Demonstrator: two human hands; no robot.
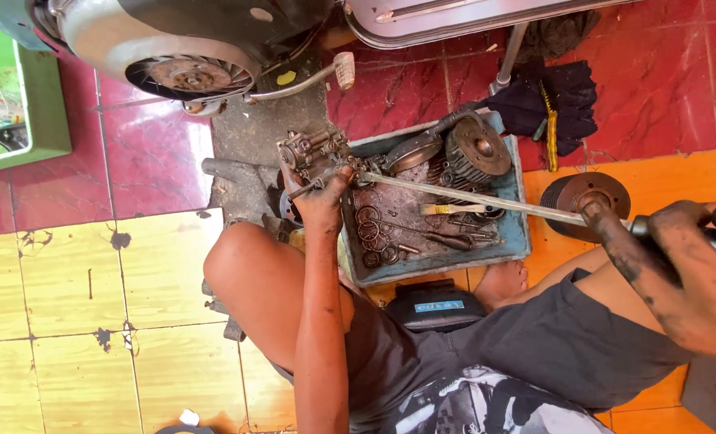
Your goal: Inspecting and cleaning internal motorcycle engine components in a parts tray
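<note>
Illumination is bright, even daylight with no single hard source evident. The glossy red floor tiles (pixel 663 80) carry pale reflected sheen, and the yellow tiles (pixel 77 281) read slightly washed out. Shadows are soft and short, darkest beneath the scooter body (pixel 173 32). The right hand (pixel 687 273), closest to the lens, is slightly soft and enlarged. The parts tray (pixel 519 241) is reasonably sharp. Straight tile joints bow near the frame edges, indicating wide-angle distortion.
</note>
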